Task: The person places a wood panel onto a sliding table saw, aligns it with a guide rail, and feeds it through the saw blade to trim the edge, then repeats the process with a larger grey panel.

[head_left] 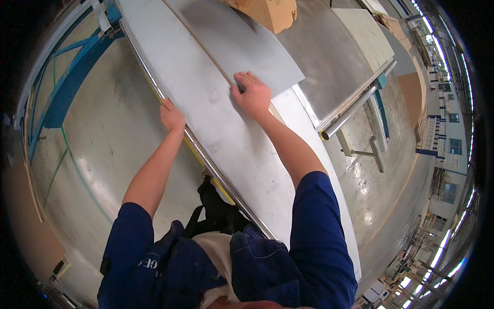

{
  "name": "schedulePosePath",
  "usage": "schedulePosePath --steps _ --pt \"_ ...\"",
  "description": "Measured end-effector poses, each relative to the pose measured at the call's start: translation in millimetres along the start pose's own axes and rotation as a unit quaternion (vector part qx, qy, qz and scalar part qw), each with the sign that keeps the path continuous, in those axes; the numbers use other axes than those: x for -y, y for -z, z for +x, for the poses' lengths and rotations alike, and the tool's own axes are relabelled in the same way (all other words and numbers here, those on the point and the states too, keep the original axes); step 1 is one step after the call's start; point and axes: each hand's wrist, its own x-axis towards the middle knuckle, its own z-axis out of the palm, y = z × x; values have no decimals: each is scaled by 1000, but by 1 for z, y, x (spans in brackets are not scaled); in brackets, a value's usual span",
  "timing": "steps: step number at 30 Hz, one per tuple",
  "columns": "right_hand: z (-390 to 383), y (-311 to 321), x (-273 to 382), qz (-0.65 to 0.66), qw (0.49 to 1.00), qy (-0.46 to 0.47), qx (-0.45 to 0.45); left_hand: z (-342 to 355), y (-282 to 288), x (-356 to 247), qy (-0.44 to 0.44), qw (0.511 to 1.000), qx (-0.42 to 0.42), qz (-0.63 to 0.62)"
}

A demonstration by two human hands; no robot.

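Observation:
My left hand has its fingers curled on the chrome rail along the near side of a long white-topped table. To its right, my right hand is bent over the edge of a grey sheet, beside a narrow brown strip. A small dark patch shows under its fingers, too hidden to tell whether it is a held object or shadow. The strip runs lengthwise along the table and passes under that hand.
Cardboard lies at the far end. A brushed metal surface with steel rollers stands to the right. A blue curved frame is at the left, over taped floor. Stacked boards line the far right.

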Motion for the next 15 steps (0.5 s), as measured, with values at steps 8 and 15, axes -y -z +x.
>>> schedulePosePath --steps 8,15 --pt "48 -36 9 16 1000 17 -8 65 -10 -2 -26 999 16 -17" --pt "91 -72 13 11 1000 18 -7 125 -20 -12 -9 1000 8 -18"
